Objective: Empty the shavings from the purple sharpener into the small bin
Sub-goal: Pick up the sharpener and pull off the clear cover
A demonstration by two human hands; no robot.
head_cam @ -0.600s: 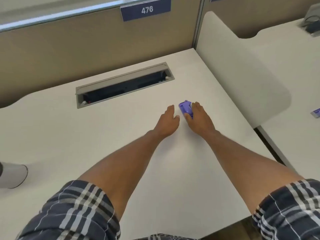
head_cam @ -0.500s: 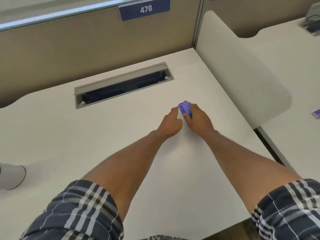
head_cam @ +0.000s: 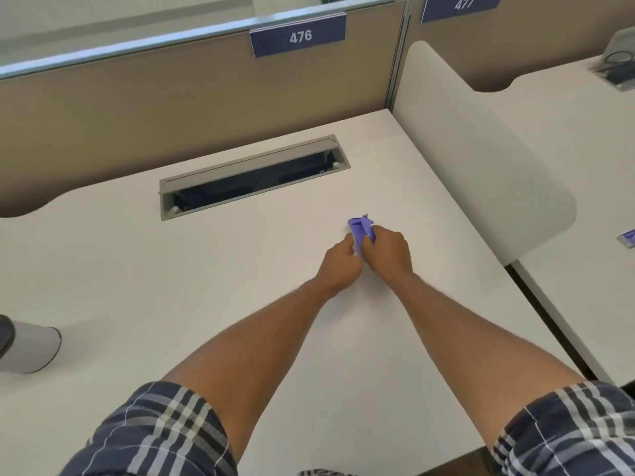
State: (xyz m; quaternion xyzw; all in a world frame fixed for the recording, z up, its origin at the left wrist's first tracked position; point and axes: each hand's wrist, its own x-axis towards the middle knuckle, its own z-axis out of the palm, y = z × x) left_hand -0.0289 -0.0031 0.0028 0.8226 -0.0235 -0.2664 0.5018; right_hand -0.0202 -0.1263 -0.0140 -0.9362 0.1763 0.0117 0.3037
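- spanning most of the view, the pale tabletop [head_cam: 144, 269] runs from the tan partition [head_cam: 137, 108] at 12 o'clock down to the plaid sleeves at 6 o'clock.
- standing upright along the tabletop's 3 o'clock edge, a rounded white divider panel [head_cam: 481, 159] separates it from a neighbouring desk [head_cam: 567, 139].
- lying on its side at the 9 o'clock edge, the small bin [head_cam: 32, 348] is grey and partly cut off by the frame, well apart from both hands.
- set into the tabletop toward 11 o'clock of the hands, a grey cable tray [head_cam: 251, 176] shows a dark open slot.
- hanging on the partition at 12 o'clock, a blue number plate [head_cam: 299, 36] reads 476; a second plate [head_cam: 460, 6] at 1 o'clock reads 477.
- the right hand [head_cam: 386, 254], near the middle of the tabletop, has its grip closed around the purple sharpener from the 4 o'clock side.
- the left hand [head_cam: 340, 266] is just beside the right, touching it, fingers curled with the fingertips pinching the sharpener's 8 o'clock side.
- the purple sharpener [head_cam: 359, 228] sits between the two hands, its far end sticking out toward 12 o'clock; whether it rests on the tabletop or is just lifted i cannot tell.
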